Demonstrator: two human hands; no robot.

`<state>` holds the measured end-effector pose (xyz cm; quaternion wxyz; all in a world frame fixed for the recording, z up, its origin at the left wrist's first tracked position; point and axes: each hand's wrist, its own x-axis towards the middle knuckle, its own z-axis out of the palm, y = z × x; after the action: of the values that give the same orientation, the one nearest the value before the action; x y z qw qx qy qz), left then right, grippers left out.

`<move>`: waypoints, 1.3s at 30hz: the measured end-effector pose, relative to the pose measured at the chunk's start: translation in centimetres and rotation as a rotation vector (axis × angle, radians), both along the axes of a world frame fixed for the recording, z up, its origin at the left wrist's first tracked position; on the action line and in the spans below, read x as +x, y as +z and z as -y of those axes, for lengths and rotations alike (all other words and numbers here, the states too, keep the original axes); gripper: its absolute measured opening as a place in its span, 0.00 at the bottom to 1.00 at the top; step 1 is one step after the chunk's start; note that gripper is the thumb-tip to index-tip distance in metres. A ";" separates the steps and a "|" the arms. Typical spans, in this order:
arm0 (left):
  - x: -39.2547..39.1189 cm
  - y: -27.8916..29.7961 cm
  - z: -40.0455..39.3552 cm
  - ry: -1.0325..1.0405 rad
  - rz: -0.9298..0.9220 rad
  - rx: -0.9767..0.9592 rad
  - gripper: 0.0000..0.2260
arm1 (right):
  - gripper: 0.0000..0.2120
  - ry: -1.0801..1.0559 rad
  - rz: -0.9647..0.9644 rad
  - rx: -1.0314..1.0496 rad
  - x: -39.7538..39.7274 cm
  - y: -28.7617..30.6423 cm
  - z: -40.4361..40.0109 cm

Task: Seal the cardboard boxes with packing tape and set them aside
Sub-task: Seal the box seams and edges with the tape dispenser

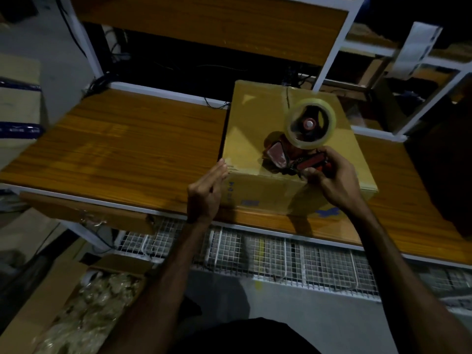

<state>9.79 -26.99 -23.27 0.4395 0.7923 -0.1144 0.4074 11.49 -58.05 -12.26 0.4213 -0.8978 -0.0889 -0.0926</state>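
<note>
Closed cardboard box (258, 139) sits on wooden desk (122, 149), near front edge. Right hand (329, 175) grips red handle of tape dispenser (293, 152) resting on box top; clear tape roll (310, 123) upright. Left hand (205, 192), fingers extended, touches box's near left corner. Open carton (76, 302) on floor below.

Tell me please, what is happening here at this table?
A person is sealing a cardboard box that sits on a wooden table. The right hand holds a red tape dispenser with a clear roll on the box's top near the front edge. The left hand, fingers open, rests flat against the box's front left corner to steady it.
</note>
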 end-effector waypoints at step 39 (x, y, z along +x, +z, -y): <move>-0.6 5.6 25.7 0.049 -0.187 0.624 0.12 | 0.21 -0.052 -0.047 0.218 -0.9 -3.4 21.0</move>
<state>9.23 -52.72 -17.65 0.1741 0.9253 -0.1739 0.2885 10.56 -79.04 -15.64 0.5159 -0.8506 -0.0449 -0.0914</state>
